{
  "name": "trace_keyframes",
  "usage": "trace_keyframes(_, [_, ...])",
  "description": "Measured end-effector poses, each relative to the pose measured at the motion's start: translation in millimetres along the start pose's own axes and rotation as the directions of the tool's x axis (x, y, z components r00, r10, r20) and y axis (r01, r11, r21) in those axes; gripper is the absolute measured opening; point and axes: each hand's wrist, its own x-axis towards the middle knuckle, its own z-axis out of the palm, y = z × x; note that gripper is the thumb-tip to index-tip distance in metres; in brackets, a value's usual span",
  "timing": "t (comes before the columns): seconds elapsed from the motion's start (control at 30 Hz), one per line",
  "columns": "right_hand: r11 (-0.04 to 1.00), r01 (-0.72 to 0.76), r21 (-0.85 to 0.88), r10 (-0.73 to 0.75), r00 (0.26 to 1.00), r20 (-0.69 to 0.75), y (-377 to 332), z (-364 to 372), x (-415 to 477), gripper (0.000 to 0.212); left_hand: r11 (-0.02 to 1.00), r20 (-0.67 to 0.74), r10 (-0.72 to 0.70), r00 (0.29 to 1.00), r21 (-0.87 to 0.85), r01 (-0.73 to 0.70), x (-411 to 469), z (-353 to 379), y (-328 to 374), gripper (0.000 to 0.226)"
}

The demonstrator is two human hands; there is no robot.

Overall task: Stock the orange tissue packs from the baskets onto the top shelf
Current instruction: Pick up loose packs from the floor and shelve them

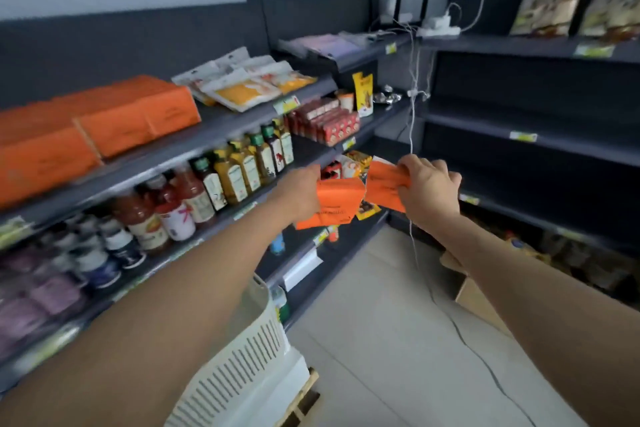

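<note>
Your left hand [300, 191]: fingers are clenched around an orange tissue pack [331, 204], gripping its left end; the pack tilts, its low corner toward you.
Your right hand [427, 188]: fingers are curled tight on a second orange pack [386, 185], pinching its right end from above.
The two packs: held out in mid-air in front of you, their inner corners just beside each other, well below the top shelf [194, 139] and to the right of it.
Top shelf: it already carries a row of orange packs [114, 121] at its left end; pale pouches with yellow contents [246, 83] lie further along it to the right.
Below the top shelf: bottles with green caps [242, 166] and red bottles [166, 208] stand on the next level down; dark jars [104, 253] sit one level lower.
Basket [242, 367]: a white slotted one stands on the floor at the foot of the shelf unit, under your left forearm; you cannot tell what is inside.
Right of the top shelf: a second dark shelf unit [533, 107] meets it at the corner; a thin white cable [412, 107] hangs down there, close to your right hand.
</note>
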Motion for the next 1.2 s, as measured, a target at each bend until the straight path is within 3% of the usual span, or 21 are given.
trace_keyframes(0.17, [0.974,0.205,0.096,-0.205,0.979,-0.007,-101,-8,16,0.042,0.989,-0.202,-0.138,0.970,0.024,0.146,-57,-71,-59,0.022])
trace_keyframes(0.43, [0.878,0.438,0.193,-0.440,0.897,-0.033,-233,-5,27,0.039,0.932,-0.418,-0.336,0.844,-0.022,0.361,-125,-137,-147,0.033])
trace_keyframes(0.6, [0.842,0.499,0.203,-0.500,0.864,-0.049,-287,7,41,0.041,0.918,-0.506,-0.365,0.782,-0.056,0.393,-128,-159,-194,0.034])
trace_keyframes(0.83, [0.856,0.493,0.157,-0.483,0.870,-0.099,-323,26,78,0.046,0.916,-0.547,-0.372,0.750,-0.085,0.392,-89,-170,-243,0.045])
trace_keyframes(1.2, [0.858,0.487,0.160,-0.478,0.873,-0.097,-341,76,153,0.044,0.909,-0.508,-0.389,0.769,-0.078,0.408,-6,-160,-277,0.044])
